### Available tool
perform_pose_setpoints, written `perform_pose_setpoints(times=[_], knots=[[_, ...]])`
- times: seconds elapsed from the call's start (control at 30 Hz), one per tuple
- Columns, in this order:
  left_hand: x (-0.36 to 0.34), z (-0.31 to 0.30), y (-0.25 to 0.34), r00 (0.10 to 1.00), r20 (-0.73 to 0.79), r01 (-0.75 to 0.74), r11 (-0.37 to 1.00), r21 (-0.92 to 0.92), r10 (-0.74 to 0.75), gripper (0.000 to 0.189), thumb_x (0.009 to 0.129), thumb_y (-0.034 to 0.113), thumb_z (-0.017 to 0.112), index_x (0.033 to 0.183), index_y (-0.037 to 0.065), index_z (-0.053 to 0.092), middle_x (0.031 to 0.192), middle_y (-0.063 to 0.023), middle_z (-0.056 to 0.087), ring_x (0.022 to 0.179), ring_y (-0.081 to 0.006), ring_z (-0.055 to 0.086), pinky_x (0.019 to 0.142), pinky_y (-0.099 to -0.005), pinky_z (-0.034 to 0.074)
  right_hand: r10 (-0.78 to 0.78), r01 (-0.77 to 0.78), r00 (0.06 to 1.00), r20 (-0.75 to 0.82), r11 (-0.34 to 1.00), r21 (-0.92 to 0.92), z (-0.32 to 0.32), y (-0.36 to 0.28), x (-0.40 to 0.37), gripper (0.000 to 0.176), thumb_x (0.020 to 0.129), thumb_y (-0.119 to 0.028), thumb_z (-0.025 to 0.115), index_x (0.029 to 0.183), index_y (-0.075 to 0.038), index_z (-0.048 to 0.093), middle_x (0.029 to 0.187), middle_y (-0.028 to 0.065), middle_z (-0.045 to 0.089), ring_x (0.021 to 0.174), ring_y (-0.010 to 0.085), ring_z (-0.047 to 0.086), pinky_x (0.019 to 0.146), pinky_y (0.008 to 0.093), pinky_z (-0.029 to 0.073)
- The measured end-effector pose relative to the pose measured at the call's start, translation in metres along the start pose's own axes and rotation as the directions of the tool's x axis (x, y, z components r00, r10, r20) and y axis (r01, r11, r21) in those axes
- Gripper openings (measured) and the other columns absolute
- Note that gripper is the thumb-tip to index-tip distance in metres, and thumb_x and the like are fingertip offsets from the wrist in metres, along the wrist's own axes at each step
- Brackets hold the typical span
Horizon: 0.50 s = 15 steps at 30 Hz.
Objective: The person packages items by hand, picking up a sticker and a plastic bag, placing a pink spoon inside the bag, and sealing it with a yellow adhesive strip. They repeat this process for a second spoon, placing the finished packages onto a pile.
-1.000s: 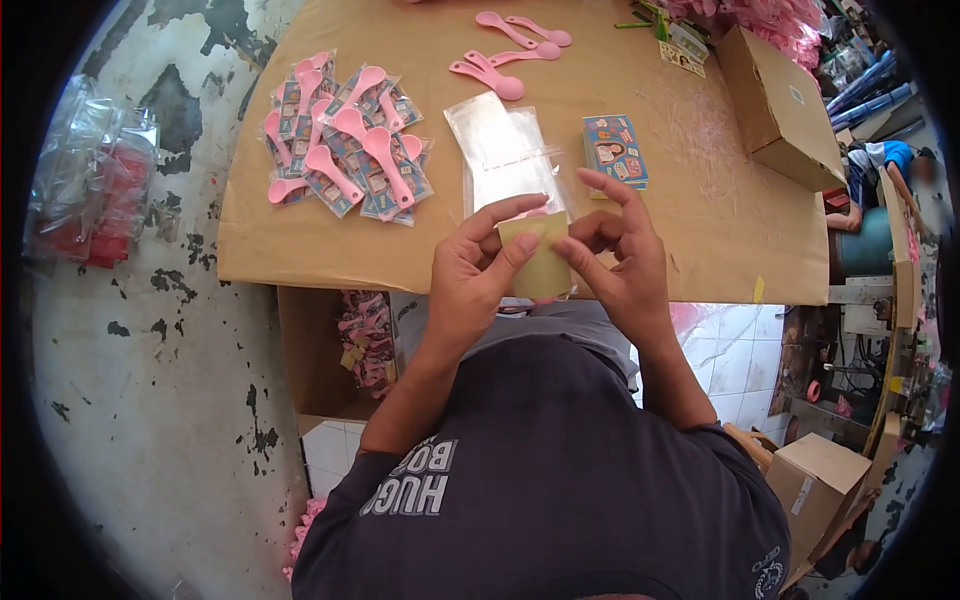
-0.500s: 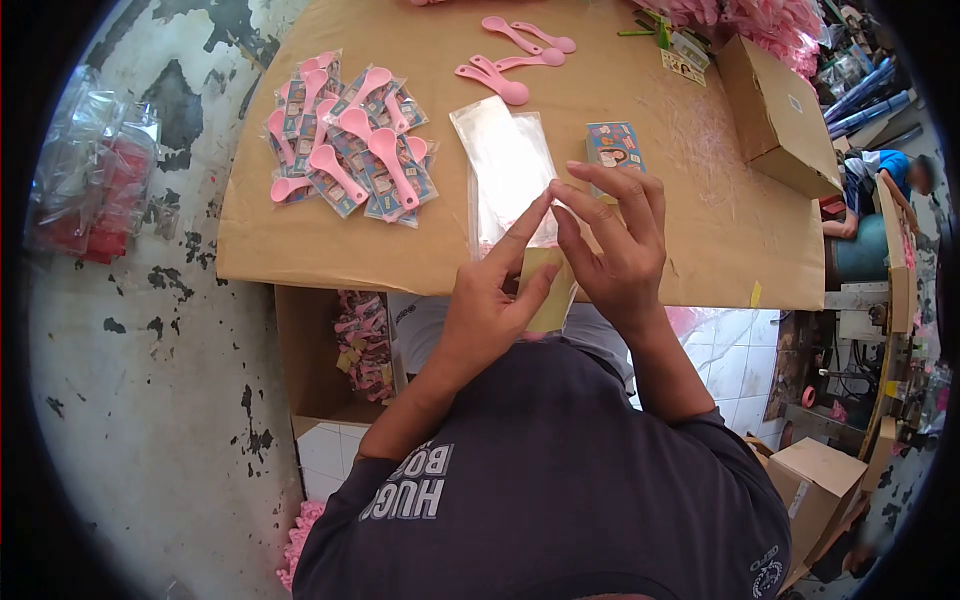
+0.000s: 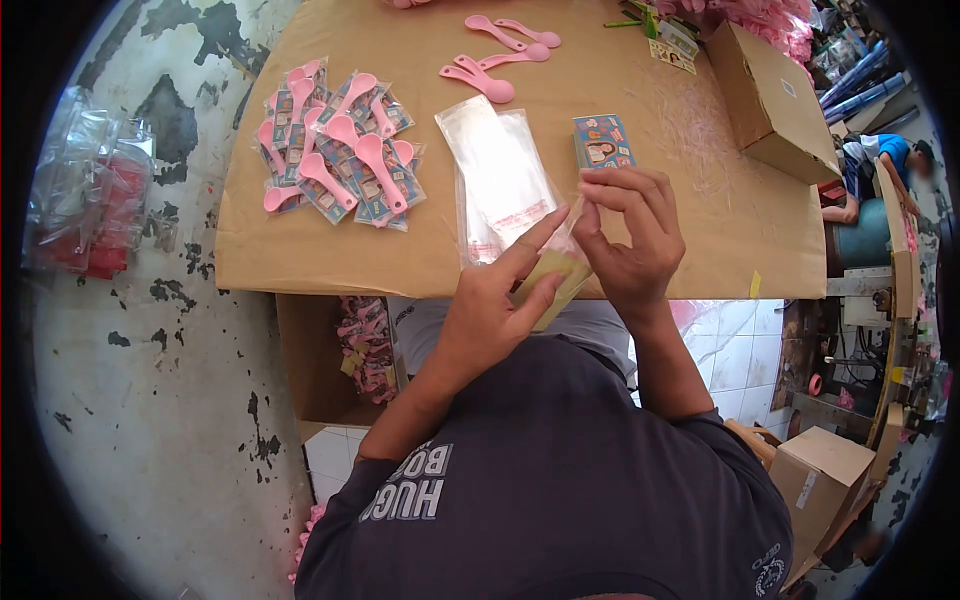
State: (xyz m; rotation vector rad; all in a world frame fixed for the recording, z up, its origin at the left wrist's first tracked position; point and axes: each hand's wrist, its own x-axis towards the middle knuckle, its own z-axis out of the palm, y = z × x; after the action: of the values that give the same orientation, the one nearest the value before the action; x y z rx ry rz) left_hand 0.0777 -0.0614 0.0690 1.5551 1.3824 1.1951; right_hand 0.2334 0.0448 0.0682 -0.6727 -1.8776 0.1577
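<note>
A clear plastic bag with a yellowish panel (image 3: 556,278) is between my hands at the table's front edge. My left hand (image 3: 500,305) holds its left side between index finger and thumb. My right hand (image 3: 630,230) pinches its upper right corner. Just beyond lie flat clear bags (image 3: 495,175) in a stack. Behind my right hand is a stack of blue printed cards (image 3: 603,142). Loose pink spoons (image 3: 490,84) rest farther back. At the left, packed bags with pink spoons (image 3: 340,160) form a pile.
An open cardboard box (image 3: 775,105) stands at the table's back right. Another box (image 3: 335,365) with packed pink items is below the table. Plastic bags (image 3: 95,190) lie far left. A person (image 3: 890,160) is at the far right.
My right hand has moved slightly down and right, pulling the bag's corner with it. The bag is now tilted to the right, and the view has shifted a little.
</note>
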Motion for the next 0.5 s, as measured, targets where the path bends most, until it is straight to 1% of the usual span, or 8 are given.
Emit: perform_pose_setpoints(times=[0.1,0.17,0.27,0.33,0.37,0.4,0.47,0.5], knots=[[0.0,-0.005,0.002,1.0,0.013,0.022,0.998,-0.052,-0.021,0.063,0.095,0.006,0.068,0.153,0.007,0.046,0.067,-0.0024,0.058,0.067,-0.0026,0.042,0.062,-0.0205,0.037,0.118,-0.116,0.992,-0.031,0.991,0.064,-0.005,0.001,0.001,0.021,0.076,0.007,0.074,0.095,-0.001,0.07,0.102,0.0111,0.073,0.099,0.0285,0.067,0.089,0.0381,0.054],[-0.003,-0.009,-0.001,0.979,0.093,0.194,0.971,-0.141,-0.182,0.056,0.096,0.007,0.065,0.15,0.011,0.052,0.087,-0.0144,0.071,0.07,-0.0097,0.065,0.065,-0.0264,0.05,0.197,-0.192,0.979,-0.047,0.977,0.087,-0.01,0.005,0.002,0.019,0.08,0.007,0.073,0.096,0.0,0.07,0.102,0.0124,0.073,0.1,0.0275,0.068,0.09,0.0378,0.054],[-0.005,-0.01,0.001,0.972,0.07,0.235,0.896,-0.376,-0.225,0.048,0.099,0.009,0.063,0.147,0.007,0.054,0.095,-0.0118,0.075,0.079,-0.0103,0.07,0.063,-0.0242,0.054,0.345,-0.293,0.926,-0.155,0.913,0.284,-0.02,0.021,0.008,0.012,0.088,0.006,0.066,0.099,0.001,0.066,0.103,0.0159,0.073,0.097,0.0252,0.07,0.091,0.0375,0.055],[-0.007,-0.012,-0.001,0.97,0.055,0.237,0.87,-0.433,-0.237,0.044,0.101,0.01,0.062,0.144,0.005,0.055,0.097,-0.0094,0.075,0.079,-0.0103,0.07,0.06,-0.0234,0.055,0.561,-0.338,0.807,-0.184,0.695,0.635,-0.026,0.023,0.015,0.009,0.094,0.008,0.058,0.097,0.001,0.062,0.105,0.0194,0.072,0.097,0.0248,0.071,0.094,0.0385,0.055],[-0.007,-0.014,-0.001,0.968,0.041,0.238,0.842,-0.484,-0.249,0.04,0.102,0.012,0.061,0.141,0.002,0.056,0.099,-0.0071,0.075,0.079,-0.0104,0.07,0.057,-0.0226,0.056,0.57,-0.297,0.794,-0.211,0.667,0.683,-0.025,0.021,0.019,0.014,0.095,0.011,0.05,0.094,0.0,0.059,0.096,0.017,0.07,0.08,0.02,0.068,0.08,0.0326,0.056],[-0.008,-0.015,-0.001,0.968,0.035,0.235,0.841,-0.488,-0.25,0.04,0.102,0.012,0.061,0.141,0.002,0.056,0.099,-0.0071,0.075,0.079,-0.0104,0.07,0.057,-0.0226,0.056,0.567,-0.298,0.798,-0.205,0.666,0.684,-0.027,0.023,0.016,0.014,0.095,0.011,0.05,0.094,0.0,0.059,0.096,0.017,0.07,0.08,0.02,0.068,0.08,0.0326,0.056],[-0.008,-0.016,-0.001,0.961,-0.013,0.216,0.78,-0.587,-0.276,0.035,0.103,0.015,0.061,0.135,0.0,0.059,0.106,-0.0103,0.074,0.083,-0.0106,0.07,0.056,-0.0226,0.057,0.541,-0.375,0.836,0.09,0.443,0.815,-0.035,0.025,0.002,0.015,0.094,0.01,0.048,0.092,0.0,0.058,0.086,0.0114,0.065,0.063,0.0127,0.056,0.062,0.0258,0.05],[-0.007,-0.017,-0.002,0.961,-0.019,0.213,0.779,-0.589,-0.277,0.035,0.103,0.015,0.061,0.135,0.0,0.059,0.106,-0.0103,0.074,0.083,-0.0106,0.07,0.056,-0.0226,0.057,0.532,-0.474,0.814,0.232,0.379,0.795,-0.034,0.018,-0.003,0.017,0.093,0.01,0.046,0.096,0.0,0.061,0.082,0.007,0.06,0.054,0.0067,0.04,0.052,0.0232,0.039]])
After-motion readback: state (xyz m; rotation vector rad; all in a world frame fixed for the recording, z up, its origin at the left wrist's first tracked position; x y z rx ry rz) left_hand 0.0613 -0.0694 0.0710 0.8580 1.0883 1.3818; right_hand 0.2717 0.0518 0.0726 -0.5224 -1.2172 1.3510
